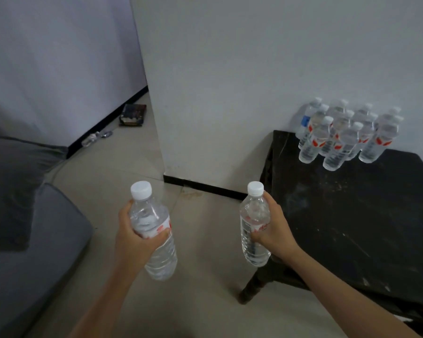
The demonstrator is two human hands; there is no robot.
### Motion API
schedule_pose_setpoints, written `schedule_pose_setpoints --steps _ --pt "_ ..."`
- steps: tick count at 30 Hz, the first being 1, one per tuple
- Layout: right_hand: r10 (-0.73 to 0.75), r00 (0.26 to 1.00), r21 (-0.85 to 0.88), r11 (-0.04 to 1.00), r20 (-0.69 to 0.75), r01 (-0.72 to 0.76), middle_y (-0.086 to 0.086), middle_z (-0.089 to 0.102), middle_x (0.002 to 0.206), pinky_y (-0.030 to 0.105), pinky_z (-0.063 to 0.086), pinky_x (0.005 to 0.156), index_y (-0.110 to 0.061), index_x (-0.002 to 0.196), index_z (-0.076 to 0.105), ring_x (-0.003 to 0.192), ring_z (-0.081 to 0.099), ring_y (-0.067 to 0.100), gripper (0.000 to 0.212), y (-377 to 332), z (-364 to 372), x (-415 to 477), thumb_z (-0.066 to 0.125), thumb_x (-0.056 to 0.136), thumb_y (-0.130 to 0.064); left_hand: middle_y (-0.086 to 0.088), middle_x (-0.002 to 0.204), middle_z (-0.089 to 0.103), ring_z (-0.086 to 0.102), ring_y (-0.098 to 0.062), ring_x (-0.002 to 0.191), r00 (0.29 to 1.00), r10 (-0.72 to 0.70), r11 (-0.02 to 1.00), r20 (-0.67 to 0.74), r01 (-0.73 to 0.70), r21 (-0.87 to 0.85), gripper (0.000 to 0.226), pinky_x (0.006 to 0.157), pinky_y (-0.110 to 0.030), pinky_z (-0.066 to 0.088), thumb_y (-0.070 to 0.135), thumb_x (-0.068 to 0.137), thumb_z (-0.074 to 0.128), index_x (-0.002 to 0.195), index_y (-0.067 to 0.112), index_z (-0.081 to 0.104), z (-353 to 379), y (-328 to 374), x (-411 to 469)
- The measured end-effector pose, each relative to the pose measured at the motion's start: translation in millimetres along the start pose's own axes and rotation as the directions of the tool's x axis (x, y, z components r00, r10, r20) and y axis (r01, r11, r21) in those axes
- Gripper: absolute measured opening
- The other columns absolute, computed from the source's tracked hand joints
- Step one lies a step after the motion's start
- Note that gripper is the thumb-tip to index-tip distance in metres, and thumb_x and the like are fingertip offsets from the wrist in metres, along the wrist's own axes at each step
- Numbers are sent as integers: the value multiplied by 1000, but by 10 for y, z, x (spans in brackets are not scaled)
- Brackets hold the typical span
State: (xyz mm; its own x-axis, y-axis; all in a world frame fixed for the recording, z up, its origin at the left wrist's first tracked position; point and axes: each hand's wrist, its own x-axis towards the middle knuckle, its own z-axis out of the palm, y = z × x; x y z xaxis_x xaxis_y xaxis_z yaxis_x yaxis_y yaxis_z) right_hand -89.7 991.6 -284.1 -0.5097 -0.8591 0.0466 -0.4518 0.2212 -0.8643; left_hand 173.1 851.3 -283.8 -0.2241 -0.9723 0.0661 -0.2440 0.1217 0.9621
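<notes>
Two forearms reach forward — left hand [134,236] and right hand [272,226] each grip a capped water bottle [154,230] upright.

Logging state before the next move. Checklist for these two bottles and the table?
1. Left hand grips left bottle round its middle: ok.
2. Right hand grips right bottle round its middle: ok.
3. Left cap and right cap are on: ok. Screwed tight: cannot tell.
4. Bare space on black table in front of the bottle cluster: ok.
5. Both bottles above the table: not ok, since the left bottle hangs over the floor.
6. Cluster bottles upright: ok.
</notes>
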Motion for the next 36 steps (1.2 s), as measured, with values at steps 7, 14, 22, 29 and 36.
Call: schedule_pose_setpoints --steps 7,14,22,29,36 --pt "59 998 -12 998 -25 -59 -4 38 124 30 38 100 -40 136 20 115 40 11 102 184 -13 576 76 61 0 -5 111 59 60 -27 96 999 -9 998 45 7 55 105 84 -50 50 50 33 77 126 18 41 391 -52 680" --pt "112 983 -32 992 -146 -118 -6 40 125 25 38 99 -36 134 25 115 43 6 97 328 -11 1356 78 60 -3 5 105 52 56 -21 95 986 -1 999 167 8 -42 107 81 -34 43 40 32 78 129 24 36 944 4 1665" --pt "215 915 -28 971 -341 -239 -11 45 120 22 44 92 -48 131 28 113 46 6 94 398 -50 2342 77 62 -7 -1 111 52 56 -25 98 940 71 991 334 -30 -127 106 84 -35 44 46 31 73 128 25 36 1579 208 3289" --pt "372 791 67 918 -485 -391 -10 45 122 37 47 95 -51 131 28 113 49 9 96 407 -132 2578 77 60 -8 0 111 52 55 -27 100 862 105 989 496 -38 -144 101 87 -40 45 25 42 83 131 25 33 2154 236 4008" --pt "450 639 139 869 -623 -476 -7 41 120 27 42 89 -58 118 29 111 46 9 95 446 -359 2245 72 62 5 -5 118 51 54 -28 107 697 129 989 705 -38 -143 92 86 -37 44 -1 58 82 132 21 32 2871 252 3862"
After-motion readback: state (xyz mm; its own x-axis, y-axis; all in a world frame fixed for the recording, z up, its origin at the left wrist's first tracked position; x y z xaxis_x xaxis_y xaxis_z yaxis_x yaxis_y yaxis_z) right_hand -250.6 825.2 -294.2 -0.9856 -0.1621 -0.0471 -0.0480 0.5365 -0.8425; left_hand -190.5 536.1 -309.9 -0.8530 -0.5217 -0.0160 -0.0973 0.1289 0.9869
